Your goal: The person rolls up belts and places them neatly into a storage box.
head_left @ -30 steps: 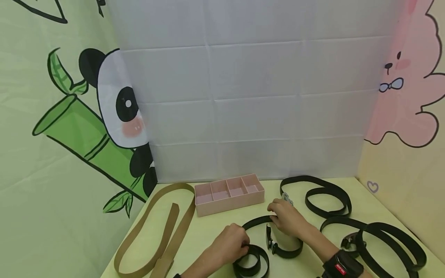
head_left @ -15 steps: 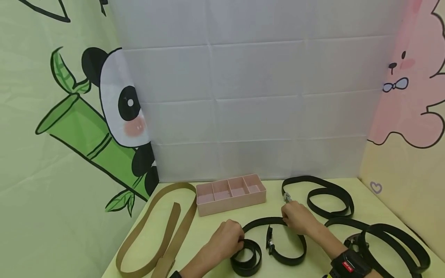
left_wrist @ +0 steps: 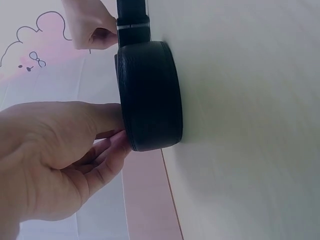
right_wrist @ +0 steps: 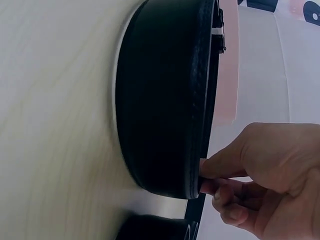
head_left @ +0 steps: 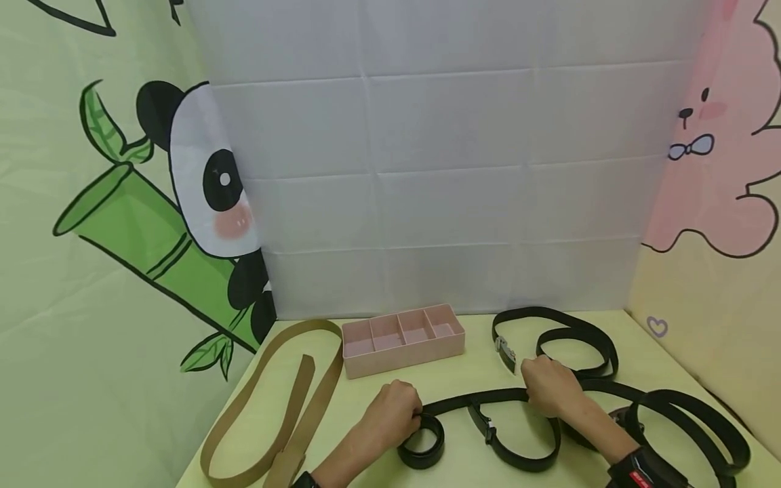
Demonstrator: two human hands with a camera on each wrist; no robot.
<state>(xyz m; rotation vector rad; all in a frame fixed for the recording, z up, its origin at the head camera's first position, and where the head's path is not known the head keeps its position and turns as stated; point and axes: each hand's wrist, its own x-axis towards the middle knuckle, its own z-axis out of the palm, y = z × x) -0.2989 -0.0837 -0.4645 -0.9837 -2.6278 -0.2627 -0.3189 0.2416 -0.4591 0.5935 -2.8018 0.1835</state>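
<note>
While the left hand (head_left: 390,413) grips its coil, the black belt (head_left: 488,400) stretches to the right hand (head_left: 549,393).

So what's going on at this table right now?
A person is handling a black belt on a yellow-green table. The left hand grips the belt's rolled-up coil, while the right hand pinches the strap further along. Only a short part is coiled; the rest lies loose between the hands. A pink divided tray sits behind, a tan belt to the left, more black belts to the right.
</note>
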